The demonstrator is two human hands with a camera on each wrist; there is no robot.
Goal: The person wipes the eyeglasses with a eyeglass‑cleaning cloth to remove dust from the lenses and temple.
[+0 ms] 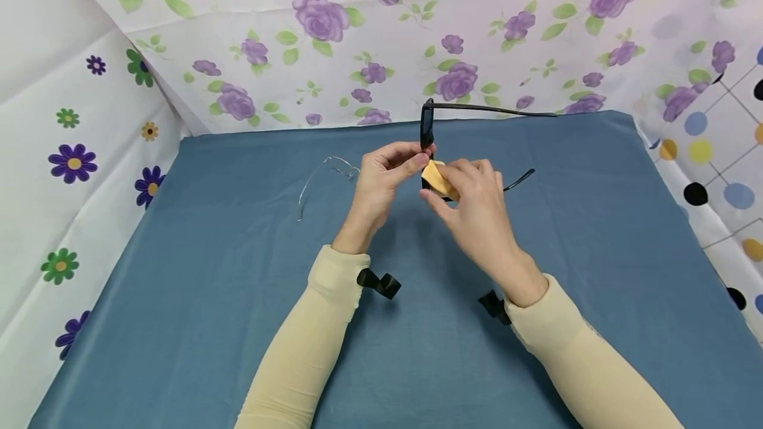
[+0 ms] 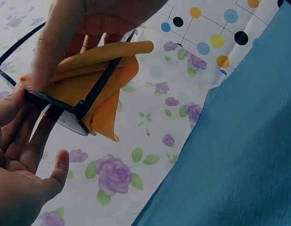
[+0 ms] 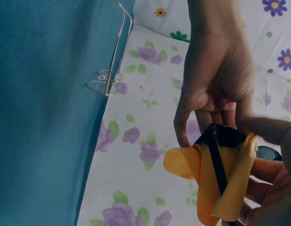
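Note:
My left hand [image 1: 381, 177] pinches the middle of a pair of black-framed glasses [image 1: 427, 124], held up off the table on edge. One temple reaches out to the right at the top. Around the lower lens, my right hand [image 1: 479, 204] holds a folded yellow cloth [image 1: 438, 179] between fingers and thumb. In the left wrist view, the cloth [image 2: 107, 70] bunches behind the lens and beside a temple, while the left hand's [image 2: 22, 141] fingers grip the frame. The right wrist view has the cloth [image 3: 220, 183] draped about the dark temple.
Thin wire-framed glasses [image 1: 310, 184] lie on the blue tablecloth [image 1: 238, 270], left of and partly behind the left hand. A floral sheet [image 1: 262, 38] hangs along the table's back edge, with patterned sheets at both sides. Each wrist carries a small black mount [image 1: 381, 283].

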